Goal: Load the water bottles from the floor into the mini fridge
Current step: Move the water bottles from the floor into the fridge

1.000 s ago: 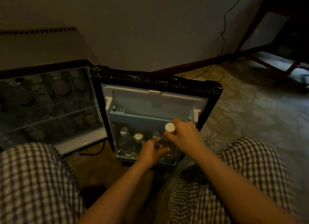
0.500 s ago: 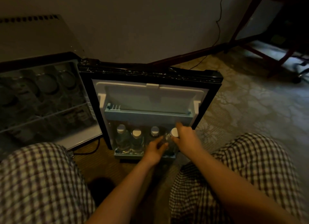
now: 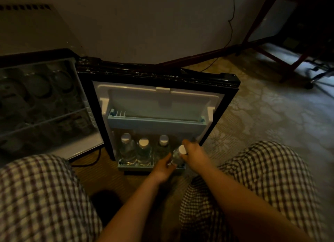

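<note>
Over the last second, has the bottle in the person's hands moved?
Yes. The held bottle has sunk away from the upper door shelf: its cap, once above the caps of the neighbouring bottles, now below them.

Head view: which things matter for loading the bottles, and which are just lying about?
For the job: held bottle, gripped by the left hand and right hand; three shelved bottles; lower door shelf; open fridge door.
Just lying about: wall cable; wooden frame.

legs: checked cloth [image 3: 41, 196] over both thighs; small dark-and-pale squares | arms: forearms [image 3: 235, 193] bare
</note>
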